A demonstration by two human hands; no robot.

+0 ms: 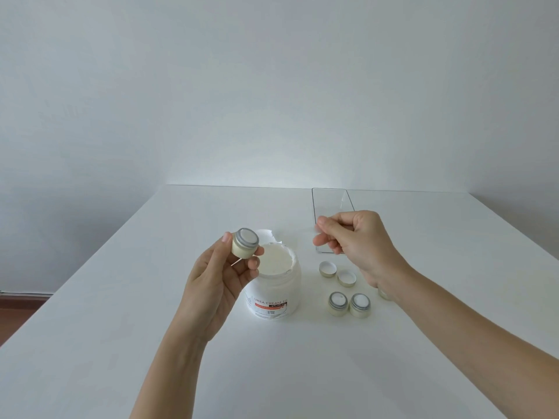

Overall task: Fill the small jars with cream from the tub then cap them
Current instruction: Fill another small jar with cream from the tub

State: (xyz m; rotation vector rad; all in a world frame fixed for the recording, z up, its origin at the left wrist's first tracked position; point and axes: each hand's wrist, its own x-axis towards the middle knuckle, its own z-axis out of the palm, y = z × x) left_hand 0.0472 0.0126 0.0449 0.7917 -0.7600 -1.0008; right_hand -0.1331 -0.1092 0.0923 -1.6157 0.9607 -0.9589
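Note:
My left hand point(217, 279) holds a small cream-filled jar point(245, 246) with a grey threaded rim and no cap, just above and left of the open white cream tub point(273, 294). My right hand point(357, 240) hovers right of the tub with its fingers curled, and thumb and fingers seem to pinch a thin clear sheet point(331, 204). Two more uncapped filled jars point(337, 303) point(360, 305) stand right of the tub. Behind them lie two loose caps point(327, 269) point(347, 277), open side up. Another jar point(383, 294) is mostly hidden under my right wrist.
Everything sits on a white table point(121, 297) against a plain wall. A torn white seal point(266, 234) lies behind the tub. A thin white stick point(236, 262) shows beside my left fingers. The table's left edge falls away to a wooden floor.

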